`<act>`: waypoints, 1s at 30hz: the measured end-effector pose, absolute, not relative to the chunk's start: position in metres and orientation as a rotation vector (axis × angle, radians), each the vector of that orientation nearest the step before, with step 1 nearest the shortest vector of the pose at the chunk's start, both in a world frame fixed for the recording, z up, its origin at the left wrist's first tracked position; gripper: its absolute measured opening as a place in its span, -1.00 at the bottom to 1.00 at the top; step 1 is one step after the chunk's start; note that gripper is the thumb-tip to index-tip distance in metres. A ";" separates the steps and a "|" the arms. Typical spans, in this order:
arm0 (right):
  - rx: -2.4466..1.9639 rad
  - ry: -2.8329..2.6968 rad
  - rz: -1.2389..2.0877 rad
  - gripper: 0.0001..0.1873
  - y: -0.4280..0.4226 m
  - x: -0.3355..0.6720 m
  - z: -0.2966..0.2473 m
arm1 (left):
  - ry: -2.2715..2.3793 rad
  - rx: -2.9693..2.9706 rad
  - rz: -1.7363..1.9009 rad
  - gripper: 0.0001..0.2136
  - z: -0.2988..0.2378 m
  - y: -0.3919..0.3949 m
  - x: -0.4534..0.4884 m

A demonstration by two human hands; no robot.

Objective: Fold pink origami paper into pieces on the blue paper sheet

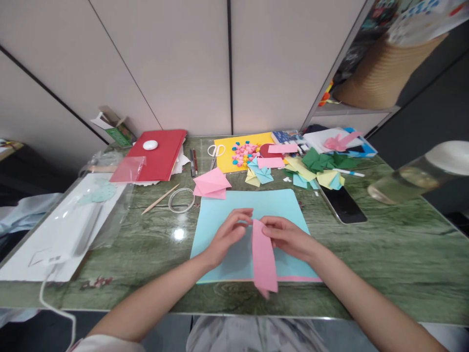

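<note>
A pink paper strip [264,259] hangs from my right hand [287,235], pinched near its top end between thumb and fingers. The strip's lower end is blurred and reaches past the near edge of a light blue paper sheet [216,210]. My left hand [230,234] hovers just left of the strip's top, fingers curved and apart, with nothing visible in it. Both hands are over the blue sheet. Behind it and to the left lie folded pink papers [211,183]. Two more pink strips [271,163] rest farther back.
White scissors [216,150], a roll of tape [181,201] and a pointed wooden stick [160,199] lie left of centre. To the right are folded green papers [322,160], a phone [343,205] and a tall clear bottle [406,176]. A red folder [157,159] sits back left.
</note>
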State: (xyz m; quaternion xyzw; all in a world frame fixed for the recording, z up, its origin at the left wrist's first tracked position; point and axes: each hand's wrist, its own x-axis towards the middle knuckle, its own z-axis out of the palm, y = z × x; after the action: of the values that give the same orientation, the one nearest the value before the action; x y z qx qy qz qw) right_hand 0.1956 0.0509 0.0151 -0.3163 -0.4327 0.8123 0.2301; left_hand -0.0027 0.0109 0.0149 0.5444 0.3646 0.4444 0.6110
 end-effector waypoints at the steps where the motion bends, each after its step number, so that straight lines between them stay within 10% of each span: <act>1: -0.870 -1.220 2.231 -0.77 0.051 0.195 0.014 | 0.832 1.196 0.976 -0.69 0.014 0.012 -0.002; 30: -1.132 -1.988 1.391 -0.95 0.039 0.190 0.027 | 1.146 1.665 0.613 -0.84 0.027 0.013 -0.003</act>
State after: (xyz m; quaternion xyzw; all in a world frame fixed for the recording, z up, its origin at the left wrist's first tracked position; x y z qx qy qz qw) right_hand 0.1898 0.0394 0.0267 -0.4114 -0.7225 0.5058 0.2301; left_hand -0.0026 0.0129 0.0272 0.6863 0.4721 0.2528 0.4921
